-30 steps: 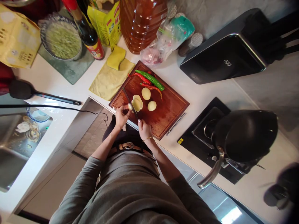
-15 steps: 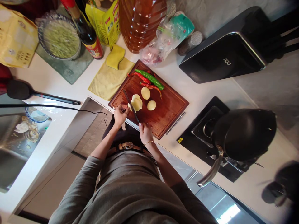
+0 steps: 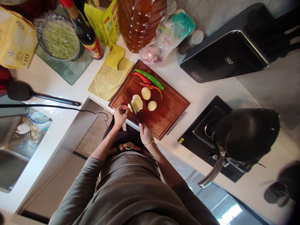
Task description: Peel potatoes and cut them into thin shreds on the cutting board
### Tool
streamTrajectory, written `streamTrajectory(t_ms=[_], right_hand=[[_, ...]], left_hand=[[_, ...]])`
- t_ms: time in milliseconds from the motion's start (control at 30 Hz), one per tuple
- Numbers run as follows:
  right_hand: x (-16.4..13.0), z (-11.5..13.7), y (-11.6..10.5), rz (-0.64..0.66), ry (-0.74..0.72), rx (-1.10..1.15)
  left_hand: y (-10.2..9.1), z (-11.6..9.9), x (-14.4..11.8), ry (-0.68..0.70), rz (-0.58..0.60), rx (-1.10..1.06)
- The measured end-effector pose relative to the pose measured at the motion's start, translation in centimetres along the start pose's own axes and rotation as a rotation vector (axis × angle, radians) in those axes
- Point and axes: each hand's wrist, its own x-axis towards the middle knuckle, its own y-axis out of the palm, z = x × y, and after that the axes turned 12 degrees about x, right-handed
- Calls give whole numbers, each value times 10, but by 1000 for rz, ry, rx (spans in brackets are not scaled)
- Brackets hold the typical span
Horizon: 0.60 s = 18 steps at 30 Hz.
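Note:
On the reddish-brown cutting board, my right hand is closed around the handle of a kitchen knife, its blade slanting up and to the left. My left hand is closed at the board's near left edge, its fingers pressed on a piece of potato left of the blade; that piece is mostly hidden. Right against the blade's other side lie overlapping potato slices. Two more pale potato pieces, an upper one and a lower one, sit apart. Behind them are a green chili and red chilies.
A black wok stands on the stove at right, its handle jutting toward me. Behind the board are a knife block, bagged meat, an oil jug and a yellow cloth. A spatula lies left, above the sink.
The view has shifted very slightly. Both hands, the knife and the potato pieces keep practically the same places on the board.

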Motion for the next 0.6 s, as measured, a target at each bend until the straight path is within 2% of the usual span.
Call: streamTrajectory(t_ms=[600], right_hand=[[12, 7, 5, 64, 56, -57]], left_hand=[[-2, 6, 2, -4, 10, 37]])
